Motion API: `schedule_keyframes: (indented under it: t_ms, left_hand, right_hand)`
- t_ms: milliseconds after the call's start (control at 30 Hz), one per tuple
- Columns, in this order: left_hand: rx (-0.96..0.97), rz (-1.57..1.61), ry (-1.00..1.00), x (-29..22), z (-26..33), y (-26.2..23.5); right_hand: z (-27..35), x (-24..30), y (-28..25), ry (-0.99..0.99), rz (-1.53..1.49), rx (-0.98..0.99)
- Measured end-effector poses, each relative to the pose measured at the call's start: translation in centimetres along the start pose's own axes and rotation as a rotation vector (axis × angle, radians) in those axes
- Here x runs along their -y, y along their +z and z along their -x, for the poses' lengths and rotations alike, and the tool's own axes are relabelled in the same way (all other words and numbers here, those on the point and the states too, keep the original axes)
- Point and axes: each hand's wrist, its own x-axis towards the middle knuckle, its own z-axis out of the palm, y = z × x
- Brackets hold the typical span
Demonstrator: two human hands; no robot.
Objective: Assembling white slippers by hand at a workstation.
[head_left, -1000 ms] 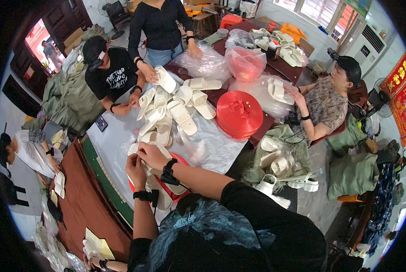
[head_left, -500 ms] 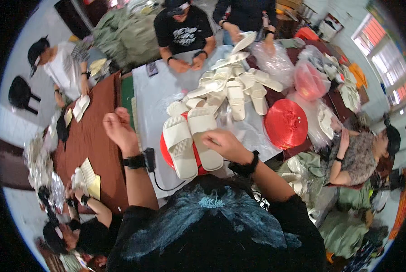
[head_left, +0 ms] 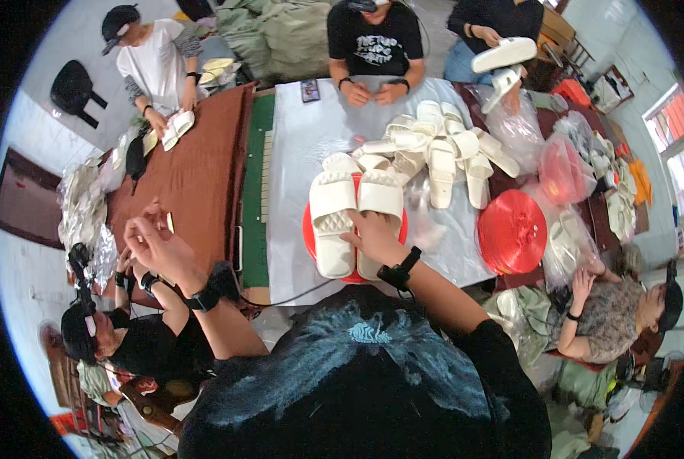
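A pair of white slippers (head_left: 333, 256) lies side by side on a round red thing (head_left: 313, 239), perhaps a stool top or spool, close to my body. My right hand (head_left: 376, 237) reaches across the right slipper, thumb and forefinger closed at the inner edge of the left one. The rest of its fingers are partly hidden. Away from the slippers, my left hand (head_left: 160, 249) is raised at the left, its fingers loosely curved and apart, holding nothing. A heap of white slippers (head_left: 441, 157) lies beyond the pair on the white-covered table (head_left: 300, 168).
A red ribbon roll (head_left: 512, 231) stands at the right, near a pink-red plastic bag (head_left: 566, 168) and clear bags. A brown-covered table (head_left: 185, 176) is at the left. A phone (head_left: 310, 91) lies at the far side. Several people work around the tables, some handling slippers.
My view has shifted, so the scene sits further right. My left hand has moved left and lower, away from the pair. My right hand has come down onto the slippers' inner edges.
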Motion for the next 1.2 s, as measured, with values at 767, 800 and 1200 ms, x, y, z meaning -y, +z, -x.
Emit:
schedule_keyframes:
  t_ms: [767,800,1200]
  left_hand:
    - [0.042,-0.151,0.005,-1.0,-0.5,-2.7]
    - [0.049,-0.143,0.002,-1.2,0.1,-1.4]
    - [0.195,-0.280,-0.112,-3.5,7.6,2.6]
  right_hand:
    - [2.1,-33.4,-10.6,0.712,0.081,-0.287]
    - [4.1,-35.5,-8.2,0.528,0.304,-0.370]
    - [5.6,-25.1,-8.4,0.580,-0.265,-0.439]
